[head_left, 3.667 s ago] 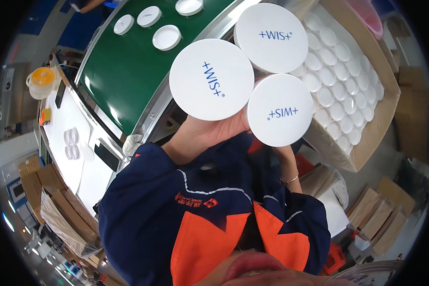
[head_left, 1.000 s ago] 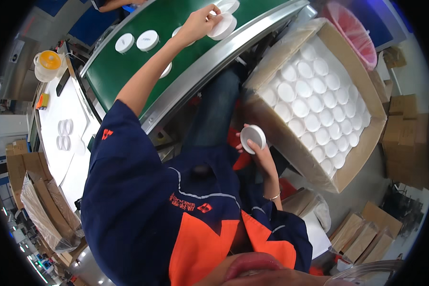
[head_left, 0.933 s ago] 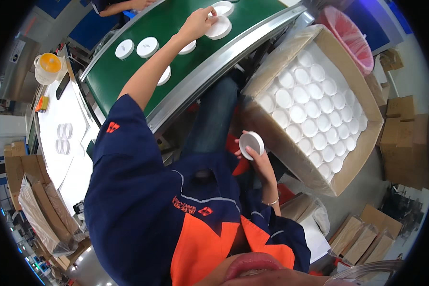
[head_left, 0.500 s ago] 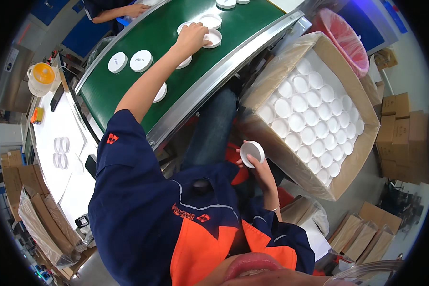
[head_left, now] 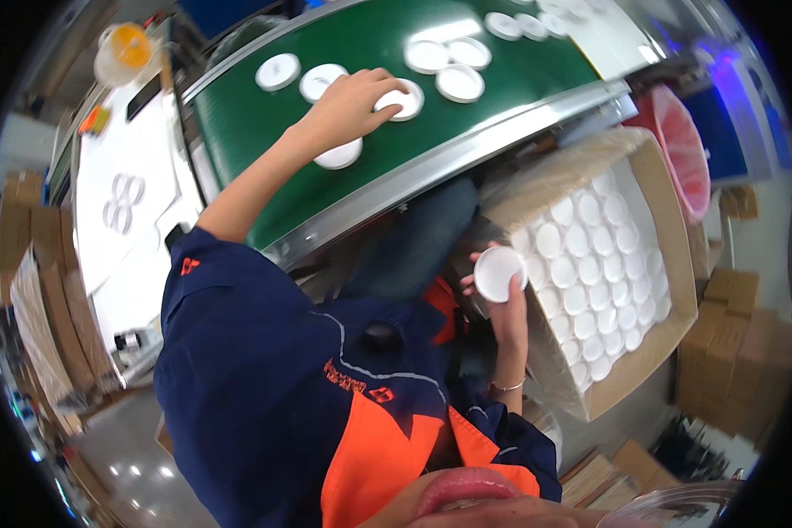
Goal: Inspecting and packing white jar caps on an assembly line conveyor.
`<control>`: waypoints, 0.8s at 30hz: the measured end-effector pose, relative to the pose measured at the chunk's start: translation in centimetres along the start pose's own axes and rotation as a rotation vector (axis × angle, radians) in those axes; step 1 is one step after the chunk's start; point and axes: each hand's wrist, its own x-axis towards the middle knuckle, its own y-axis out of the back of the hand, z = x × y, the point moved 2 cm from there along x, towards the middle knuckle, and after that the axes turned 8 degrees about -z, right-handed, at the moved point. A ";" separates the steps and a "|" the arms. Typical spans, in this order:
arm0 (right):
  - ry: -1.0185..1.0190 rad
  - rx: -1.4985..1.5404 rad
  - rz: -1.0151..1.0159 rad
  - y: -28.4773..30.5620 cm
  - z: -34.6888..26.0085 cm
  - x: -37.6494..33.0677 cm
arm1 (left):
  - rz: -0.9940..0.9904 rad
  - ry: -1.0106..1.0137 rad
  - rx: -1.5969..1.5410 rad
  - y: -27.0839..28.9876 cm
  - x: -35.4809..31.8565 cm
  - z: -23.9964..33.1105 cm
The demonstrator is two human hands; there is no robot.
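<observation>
In the head view we get the green desk (head_left: 242,145) running up to the right, its metal edge (head_left: 466,150) bowed by the lens. Bare green lies left of the forearm and between the discs and that edge, so decent room there. Tighter at the carton (head_left: 680,264): its near wall is just beside the right hand (head_left: 509,308), and rows of white round pieces (head_left: 603,264) fill much of its inside. Left hand (head_left: 348,110) reaches over the green; fingers part-way open, thumb and fingertips curved about the near rim of a white disc (head_left: 407,104); we can't tell if the grip has closed. Right hand, lower down off the desk, holds a second white disc (head_left: 497,271), thumb across the face, other fingers behind. Disc look: round, shallow, glossy white; the right-hand one turns a plain face up to us. Three loose discs (head_left: 459,84) sit close together right of the left hand, more toward the far end. By the left forearm, a marked disc (head_left: 278,72) lies apart, another disc (head_left: 321,82) is partly behind the hand, and one below the forearm (head_left: 341,157) is partly covered too.
</observation>
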 end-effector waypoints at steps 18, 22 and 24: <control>0.394 -0.890 0.224 0.9 -8.9 26.9 | 0.506 1.378 0.407 1.9 -43.3 -10.4; 0.583 -1.398 0.332 8.6 -12.8 31.0 | 0.515 1.540 0.096 1.2 -43.5 -9.4; 0.482 -1.492 0.453 10.2 -13.3 31.9 | 0.516 1.550 0.051 1.1 -43.9 -9.3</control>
